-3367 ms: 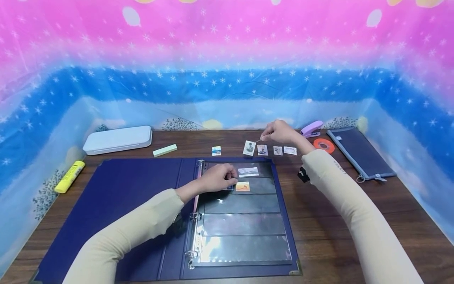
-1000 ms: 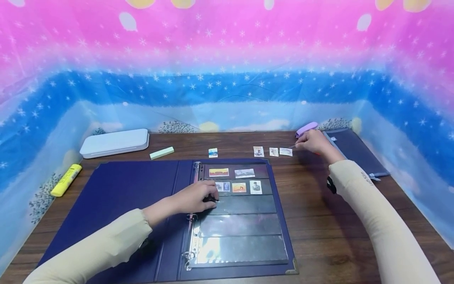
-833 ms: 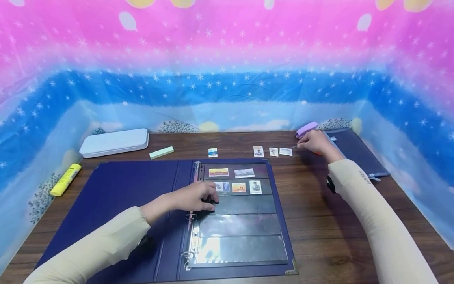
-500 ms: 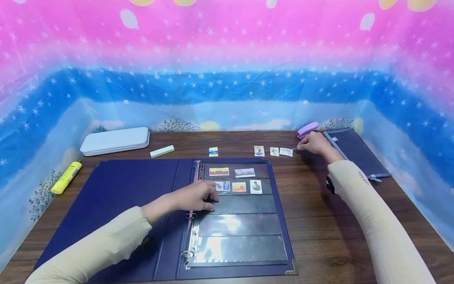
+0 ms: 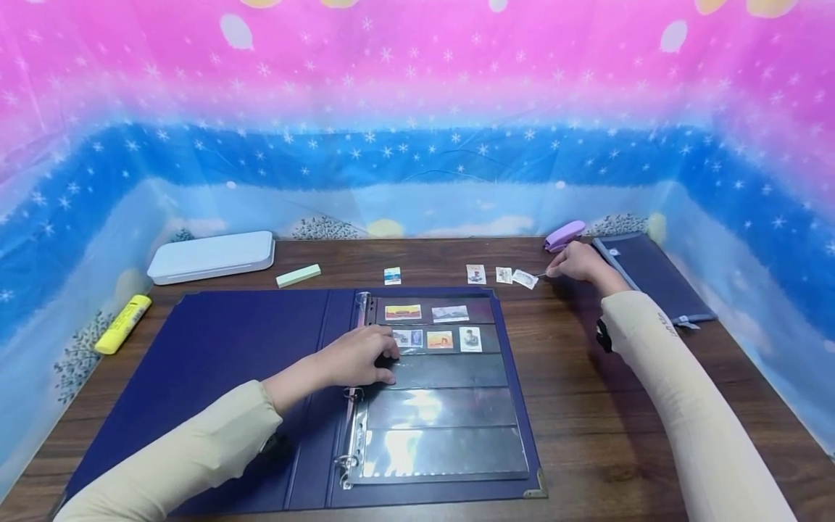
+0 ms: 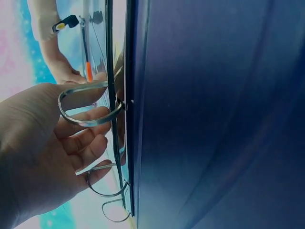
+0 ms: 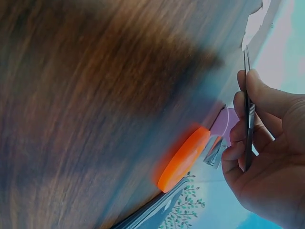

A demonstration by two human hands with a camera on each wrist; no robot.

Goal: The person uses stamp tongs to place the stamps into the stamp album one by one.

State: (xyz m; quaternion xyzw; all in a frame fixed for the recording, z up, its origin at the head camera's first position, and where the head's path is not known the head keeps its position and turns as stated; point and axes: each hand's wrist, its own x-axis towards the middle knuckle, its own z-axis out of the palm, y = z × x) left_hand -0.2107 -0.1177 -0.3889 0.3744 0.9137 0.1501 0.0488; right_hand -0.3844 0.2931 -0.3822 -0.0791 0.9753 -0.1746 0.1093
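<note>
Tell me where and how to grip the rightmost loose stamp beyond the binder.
Pinch the stamp by its right short edge with the tweezers, coming in from the right, where the right hand holds them. It is a thin, longish slip whose left end sits close to the neighbouring stamp, while the right end faces the hand, so that edge looks best.

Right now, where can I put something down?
Bare wood lies between the binder and the right sleeve, and behind the binder between the blue stamp and three loose stamps. It's crowded around the right hand: tweezers, stapler, orange ring, pouch.
</note>
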